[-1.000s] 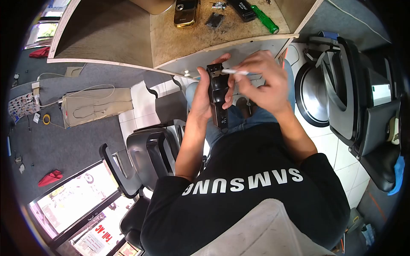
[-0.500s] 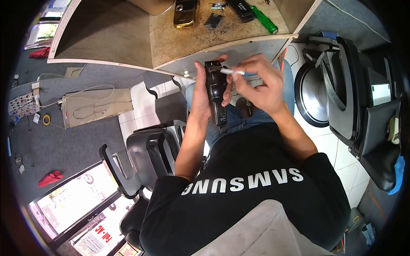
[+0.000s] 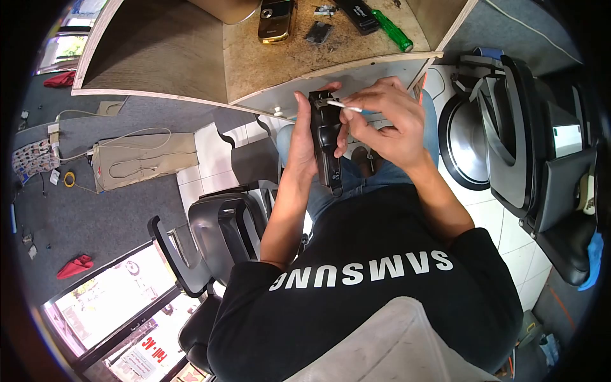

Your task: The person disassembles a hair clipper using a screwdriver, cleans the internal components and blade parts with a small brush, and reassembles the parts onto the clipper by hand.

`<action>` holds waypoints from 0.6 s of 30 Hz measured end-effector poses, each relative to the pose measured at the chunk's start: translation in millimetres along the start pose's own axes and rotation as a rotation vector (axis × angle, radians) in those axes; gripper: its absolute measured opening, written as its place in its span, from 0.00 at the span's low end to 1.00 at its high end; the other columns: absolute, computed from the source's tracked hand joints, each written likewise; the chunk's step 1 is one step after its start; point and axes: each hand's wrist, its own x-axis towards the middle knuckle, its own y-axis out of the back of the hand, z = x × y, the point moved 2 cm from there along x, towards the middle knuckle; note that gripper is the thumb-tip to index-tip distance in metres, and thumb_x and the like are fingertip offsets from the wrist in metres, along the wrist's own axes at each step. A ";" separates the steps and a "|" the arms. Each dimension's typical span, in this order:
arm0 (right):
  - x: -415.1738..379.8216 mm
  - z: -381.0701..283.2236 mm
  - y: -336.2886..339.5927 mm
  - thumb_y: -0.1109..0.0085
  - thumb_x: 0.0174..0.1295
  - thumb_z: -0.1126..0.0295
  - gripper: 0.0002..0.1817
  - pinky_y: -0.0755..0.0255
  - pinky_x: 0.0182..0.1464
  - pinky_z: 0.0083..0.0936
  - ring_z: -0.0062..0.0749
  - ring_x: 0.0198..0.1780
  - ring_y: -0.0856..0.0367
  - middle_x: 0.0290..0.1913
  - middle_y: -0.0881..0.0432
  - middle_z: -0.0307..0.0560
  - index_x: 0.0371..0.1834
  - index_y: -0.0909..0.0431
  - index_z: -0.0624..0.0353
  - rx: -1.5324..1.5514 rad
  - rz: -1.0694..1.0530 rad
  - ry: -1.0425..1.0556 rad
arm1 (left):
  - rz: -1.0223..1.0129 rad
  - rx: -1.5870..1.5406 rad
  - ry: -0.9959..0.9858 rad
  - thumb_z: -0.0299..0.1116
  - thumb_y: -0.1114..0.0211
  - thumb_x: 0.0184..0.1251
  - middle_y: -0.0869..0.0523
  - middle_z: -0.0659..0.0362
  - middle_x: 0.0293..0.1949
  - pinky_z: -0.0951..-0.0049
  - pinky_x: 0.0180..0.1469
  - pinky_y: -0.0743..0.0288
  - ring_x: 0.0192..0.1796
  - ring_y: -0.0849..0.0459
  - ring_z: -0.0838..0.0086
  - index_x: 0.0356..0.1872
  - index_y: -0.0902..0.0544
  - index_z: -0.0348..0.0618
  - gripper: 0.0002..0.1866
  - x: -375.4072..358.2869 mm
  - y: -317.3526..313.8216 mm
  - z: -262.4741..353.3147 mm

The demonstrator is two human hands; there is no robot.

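My left hand [image 3: 301, 139] is closed around a black hair clipper [image 3: 328, 137], which stands nearly upright with its blade end away from me. The thumb lies along its left side and fingertips curl round the right. My right hand [image 3: 391, 121] pinches a thin, brush-like tool with a pale tip [image 3: 344, 106] between thumb and fingers. The tip reaches the blade end of the clipper; whether it touches is hard to tell. Most of the tool's handle is hidden by the fingers.
Ahead is a wooden shelf [image 3: 254, 79] holding a gold-and-black device [image 3: 276, 22], a black Kemei device [image 3: 358, 16], a green-handled tool [image 3: 393, 30] and a small dark packet [image 3: 319, 32]. A black chair [image 3: 223, 223] stands left; another, larger chair [image 3: 519, 146] is right. Cardboard [image 3: 143, 162] lies farther left.
The clipper has shifted slightly right and turned a little in my left hand. My right hand has moved slightly, and the tool's tip now points more toward the blade end.
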 end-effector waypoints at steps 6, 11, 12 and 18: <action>-2.3 3.5 4.5 0.26 0.49 0.78 0.12 0.28 0.46 0.30 0.34 0.34 0.13 0.31 0.12 0.38 0.38 0.11 0.58 -0.066 0.042 -0.152 | 0.079 0.236 -0.121 0.72 0.59 0.82 0.17 0.56 0.41 0.74 0.21 0.23 0.23 0.18 0.74 0.76 0.34 0.41 0.43 2.0 -4.5 -3.5; 3.6 -3.4 -2.3 0.27 0.47 0.79 0.11 0.26 0.48 0.30 0.35 0.33 0.14 0.30 0.13 0.40 0.36 0.11 0.58 0.008 -0.086 0.028 | 0.213 0.476 -0.274 0.70 0.60 0.83 0.16 0.55 0.44 0.74 0.23 0.23 0.25 0.17 0.75 0.76 0.33 0.40 0.42 9.5 13.8 -11.5; 2.5 -8.1 -1.8 0.27 0.47 0.79 0.10 0.25 0.48 0.30 0.34 0.33 0.14 0.30 0.13 0.40 0.35 0.11 0.57 0.033 -0.120 0.006 | 0.226 0.505 -0.294 0.70 0.60 0.83 0.16 0.54 0.44 0.74 0.24 0.22 0.25 0.17 0.75 0.76 0.32 0.40 0.42 11.0 13.4 -10.5; 7.1 -6.4 -0.8 0.27 0.47 0.79 0.10 0.25 0.45 0.30 0.33 0.29 0.15 0.27 0.15 0.40 0.34 0.12 0.58 -0.045 -0.007 -0.002 | 0.208 0.435 -0.157 0.73 0.62 0.82 0.17 0.60 0.44 0.75 0.46 0.21 0.43 0.18 0.79 0.74 0.28 0.40 0.45 -2.8 -6.3 -2.8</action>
